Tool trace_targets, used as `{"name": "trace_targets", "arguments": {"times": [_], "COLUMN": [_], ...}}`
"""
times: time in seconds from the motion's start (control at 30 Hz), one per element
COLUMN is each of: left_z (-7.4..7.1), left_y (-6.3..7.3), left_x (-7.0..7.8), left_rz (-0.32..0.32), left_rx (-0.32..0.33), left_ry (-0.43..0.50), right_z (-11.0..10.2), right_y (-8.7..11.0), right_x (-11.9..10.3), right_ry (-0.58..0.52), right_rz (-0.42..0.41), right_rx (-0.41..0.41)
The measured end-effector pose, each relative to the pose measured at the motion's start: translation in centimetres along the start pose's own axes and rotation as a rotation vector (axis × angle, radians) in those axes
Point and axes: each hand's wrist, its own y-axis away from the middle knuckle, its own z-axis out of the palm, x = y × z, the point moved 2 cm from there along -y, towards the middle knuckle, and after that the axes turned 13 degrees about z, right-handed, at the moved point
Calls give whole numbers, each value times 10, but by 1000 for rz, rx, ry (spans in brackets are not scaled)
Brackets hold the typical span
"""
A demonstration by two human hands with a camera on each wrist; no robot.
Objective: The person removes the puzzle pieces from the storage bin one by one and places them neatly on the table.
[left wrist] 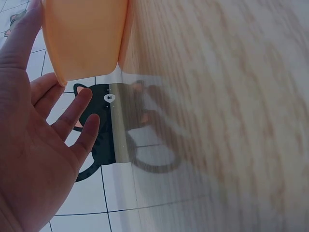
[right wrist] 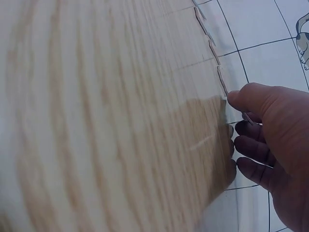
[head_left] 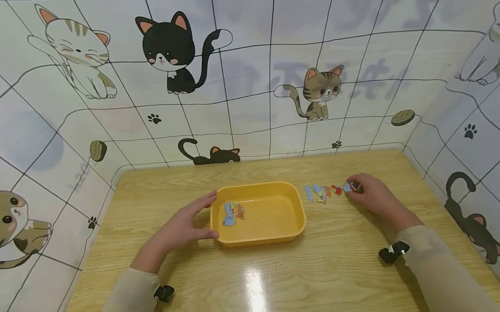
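Note:
A yellow rectangular tray [head_left: 270, 221] lies on the table, with a few small blue and orange cutout pieces [head_left: 228, 217] near its left end. My left hand [head_left: 186, 228] spreads around that end, its fingertips and thumb touching the rim, while its other fingers stand apart from the tray in the left wrist view. To the right of the tray runs a row of flat colourful cutout pieces [head_left: 317, 192]. At the row's right end, my right hand [head_left: 377, 198] pinches a small flat blue cutout piece [head_left: 347, 187] between thumb and fingers. In the right wrist view its thin edge shows by the fingertips, close over the tabletop.
A light wooden table [head_left: 191, 294] carries everything. Its far edge meets a wall covering [head_left: 249, 64] printed with cats and grid lines, which also rises on both sides. Each wrist bears a small black camera [head_left: 164, 293].

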Motion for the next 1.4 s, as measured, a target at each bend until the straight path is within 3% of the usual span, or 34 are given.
{"name": "trace_targets", "arguments": {"times": [0.67,1.4], "left_z": [-1,1], "left_y": [-1,0], "left_x": [1,-2], "left_rz": [-24,-21], "left_rx": [1,-2], "left_ry": [10,8], "right_z": [-3,-4], "right_y": [-4,-3], "right_x": [3,0], "right_ry": [-15,6], "right_rz": [54,43], "right_rx": [-30,-39]}}
